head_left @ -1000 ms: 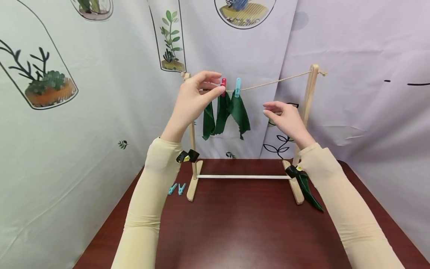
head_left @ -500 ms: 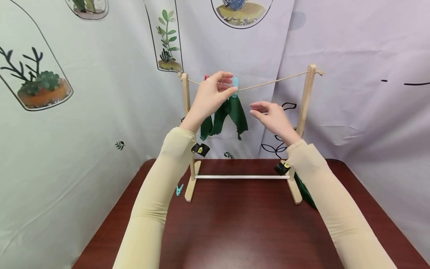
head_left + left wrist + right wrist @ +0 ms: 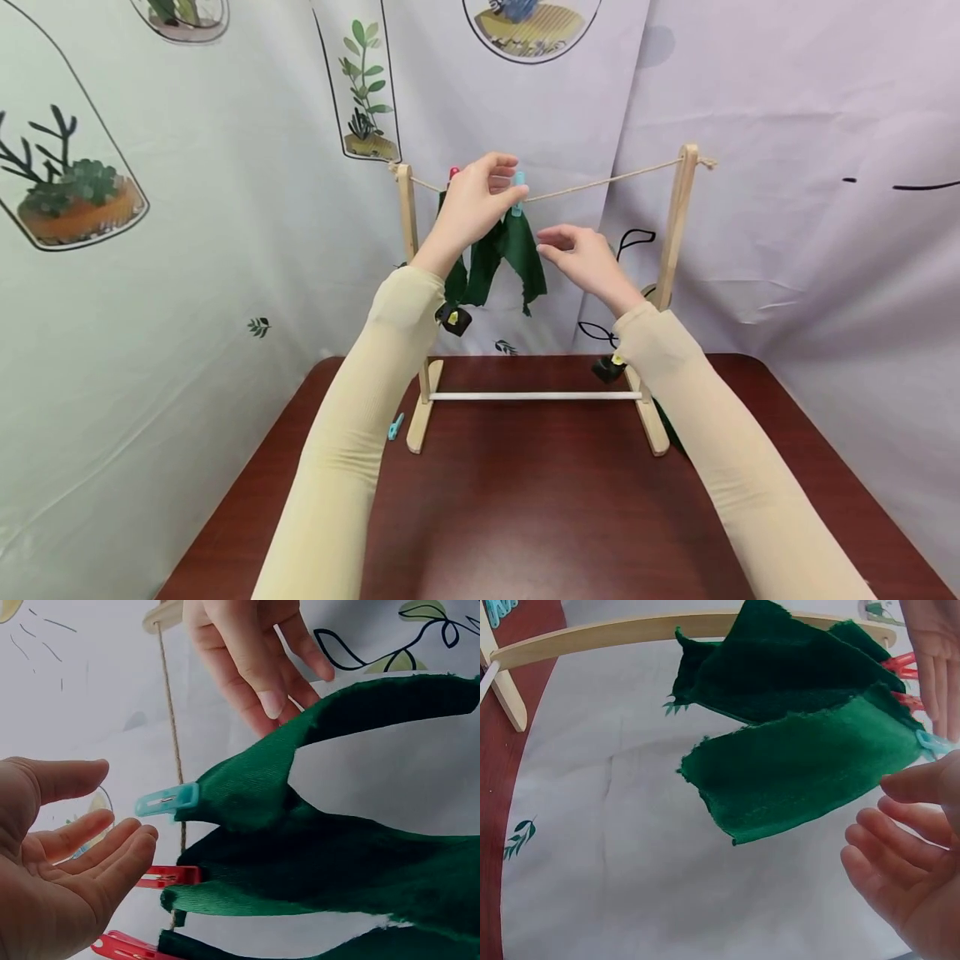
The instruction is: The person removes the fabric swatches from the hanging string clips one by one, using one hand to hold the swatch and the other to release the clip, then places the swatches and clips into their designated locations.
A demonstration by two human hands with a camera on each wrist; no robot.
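Dark green cloth [image 3: 525, 258] hangs in folds from a rope line [image 3: 600, 184]. A light blue clothespin [image 3: 169, 800] clips its right end to the rope. Two red clothespins, one upper [image 3: 172, 876] and one lower [image 3: 135, 946] in the left wrist view, sit farther along. My left hand [image 3: 480, 196] is beside the blue clothespin, thumb and fingers spread apart with nothing between them. My right hand [image 3: 588, 258] hovers just right of the cloth, fingers loosely bent and holding nothing. In the right wrist view its fingertips [image 3: 896, 784] lie close to the cloth's lower edge.
A wooden frame [image 3: 678, 225] carries the rope, with a white bar [image 3: 536, 396] across its base. It stands on a dark red table [image 3: 540, 500]. Another light blue clothespin [image 3: 395, 426] lies left of the frame. More green cloth [image 3: 670, 427] shows behind my right forearm.
My left hand has moved right, from the red clothespin to the blue one. My right hand has come leftward to the cloth. The head view has shifted slightly.
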